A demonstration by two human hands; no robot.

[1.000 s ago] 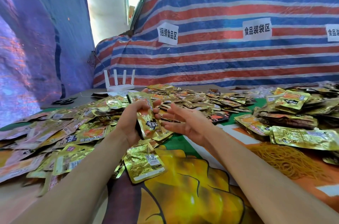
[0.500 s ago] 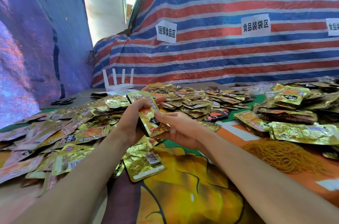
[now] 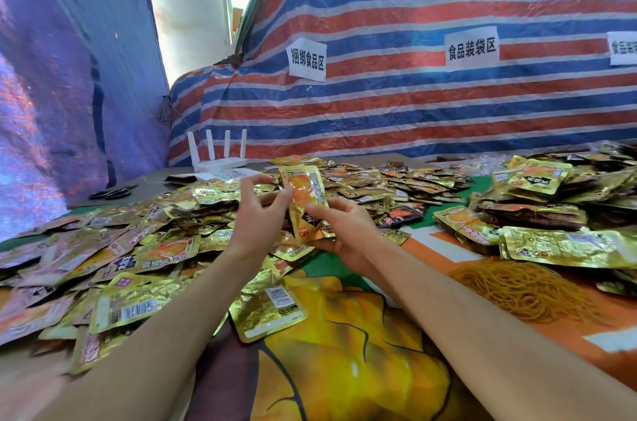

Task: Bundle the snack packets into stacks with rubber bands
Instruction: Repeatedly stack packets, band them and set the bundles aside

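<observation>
Striped tarpaulin [image 3: 448, 117] closes the upper frame of the head view; below it the table [image 3: 344, 369], under a printed cloth, carries loose snack packets [image 3: 144, 248] across the left and centre. At frame centre we hold a thin stack [image 3: 307, 205] upright: the right hand [image 3: 348, 234] has its grip clamped on the lower end, while the left hand [image 3: 256, 217] touches the upper edge, its grip closed lightly there with the other fingers spread. How many packets the stack holds we cannot tell. Bundled stacks [image 3: 531, 213] lie at right, and the rubber bands [image 3: 524, 289] form a heap at lower right. To do this step well, we judge, we should square the edges flush before reaching for a band, keeping the lower pinch firm so the slick foil does not fan out.
</observation>
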